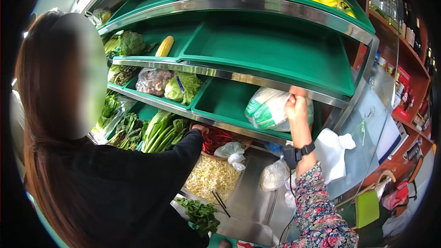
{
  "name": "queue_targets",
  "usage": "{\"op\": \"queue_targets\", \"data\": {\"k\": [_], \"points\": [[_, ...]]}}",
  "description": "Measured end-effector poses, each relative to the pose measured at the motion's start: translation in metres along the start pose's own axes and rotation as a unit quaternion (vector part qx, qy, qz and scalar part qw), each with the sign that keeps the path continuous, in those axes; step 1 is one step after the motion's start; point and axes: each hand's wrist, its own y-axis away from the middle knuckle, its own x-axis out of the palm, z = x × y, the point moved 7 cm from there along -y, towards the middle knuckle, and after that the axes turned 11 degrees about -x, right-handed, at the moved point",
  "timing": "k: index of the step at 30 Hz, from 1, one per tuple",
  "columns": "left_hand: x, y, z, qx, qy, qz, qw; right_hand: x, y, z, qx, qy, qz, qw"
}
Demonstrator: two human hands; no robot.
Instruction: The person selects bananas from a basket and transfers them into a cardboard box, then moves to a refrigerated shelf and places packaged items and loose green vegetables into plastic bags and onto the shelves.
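My right hand (297,106), in a floral sleeve with a black strap and device on the wrist, has its fingers curled at the top of a clear plastic bag (263,108) with white and green contents. The bag sits in a green tray (220,98) on the rack's lower shelf, just under a metal shelf edge (255,77). Part of the bag is hidden behind my hand and wrist. My left hand is out of view.
At left, a person in black (137,168) reaches to red chillies (217,139). Below are bean sprouts (212,177), chopsticks (220,204) and leafy greens (200,213). A glass panel (365,137) stands at right. A corn cob (165,46) and broccoli (131,43) lie higher up.
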Motion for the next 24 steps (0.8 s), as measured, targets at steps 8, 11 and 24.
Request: {"op": "queue_targets", "data": {"k": [8, 11, 24], "points": [[0.005, 0.018, 0.042, -0.014, 0.016, 0.005, 1.000, 0.009, 0.038, 0.040, -0.012, 0.000, 0.032, 0.999], [0.000, 0.044, 0.084, -0.027, 0.037, -0.002, 0.999, 0.009, 0.043, 0.043, 0.011, -0.032, 0.043, 0.999], [0.035, 0.127, 0.012, 0.046, -0.163, 0.085, 0.982, 0.036, 0.090, 0.076, 0.110, -0.049, -0.012, 0.993]]}}
